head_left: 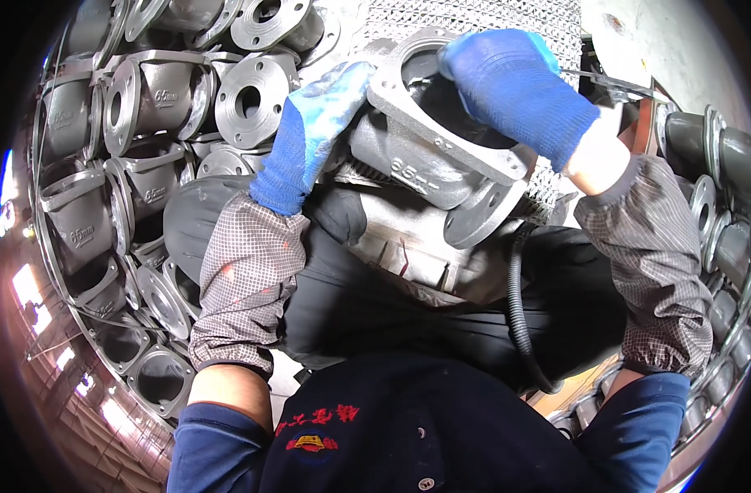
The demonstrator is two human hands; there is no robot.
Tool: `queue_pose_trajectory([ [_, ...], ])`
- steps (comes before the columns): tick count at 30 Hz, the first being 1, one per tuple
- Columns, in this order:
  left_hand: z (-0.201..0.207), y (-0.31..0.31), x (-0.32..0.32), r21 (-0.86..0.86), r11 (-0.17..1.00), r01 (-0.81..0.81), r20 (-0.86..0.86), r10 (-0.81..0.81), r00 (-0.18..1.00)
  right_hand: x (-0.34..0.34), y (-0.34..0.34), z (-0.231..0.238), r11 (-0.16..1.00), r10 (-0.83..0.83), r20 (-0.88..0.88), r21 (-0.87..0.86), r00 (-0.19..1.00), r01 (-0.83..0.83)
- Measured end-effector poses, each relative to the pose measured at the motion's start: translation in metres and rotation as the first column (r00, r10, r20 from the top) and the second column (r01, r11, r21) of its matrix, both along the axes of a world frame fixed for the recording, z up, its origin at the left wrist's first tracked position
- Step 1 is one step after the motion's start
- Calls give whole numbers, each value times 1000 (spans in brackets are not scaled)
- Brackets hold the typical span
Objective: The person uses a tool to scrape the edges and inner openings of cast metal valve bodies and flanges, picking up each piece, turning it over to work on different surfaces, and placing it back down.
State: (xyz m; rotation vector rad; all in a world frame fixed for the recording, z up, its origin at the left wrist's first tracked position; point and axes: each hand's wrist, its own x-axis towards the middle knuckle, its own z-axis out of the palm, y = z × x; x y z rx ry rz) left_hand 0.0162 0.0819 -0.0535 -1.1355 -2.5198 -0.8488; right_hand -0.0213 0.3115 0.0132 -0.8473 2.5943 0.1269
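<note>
A grey cast-metal valve body lies tilted in front of me, its large flanged opening facing up and a round end flange at the lower right. My left hand, in a blue glove, grips the left edge of its upper flange, with the thumb side partly hidden. At the opening's far right rim is my right hand, also gloved in blue. Its fingers curl down into the opening, and whatever they hold is hidden by the glove. The inside of the casting is dark.
Similar grey valve castings are stacked at the left, and more castings stand at the right. A perforated metal mesh lies behind the work. A grey corrugated hose runs over my right leg. Small thin tools lie below the casting.
</note>
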Motion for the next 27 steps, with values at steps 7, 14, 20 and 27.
queue_pose_trajectory([
  [7, -8, -11, 1, 58, 998, -33, 127, 25, 992, 4, -7, -3, 988, 91, -98, -115, 991, -102],
  [14, -1, -3, 0, 11, 1000, -11, 35, 10, 999, 7, -17, -11, 996, 19, -2, -84, 1000, -19],
  [20, -3, -7, 5, 30, 997, -70, 218, 62, 974, 1, -7, -8, 974, 60, -178, -205, 982, -97],
  [27, -4, -2, 0, -13, 1000, 12, 31, -11, 999, -5, 5, -5, 980, 90, -239, -150, 967, -129],
])
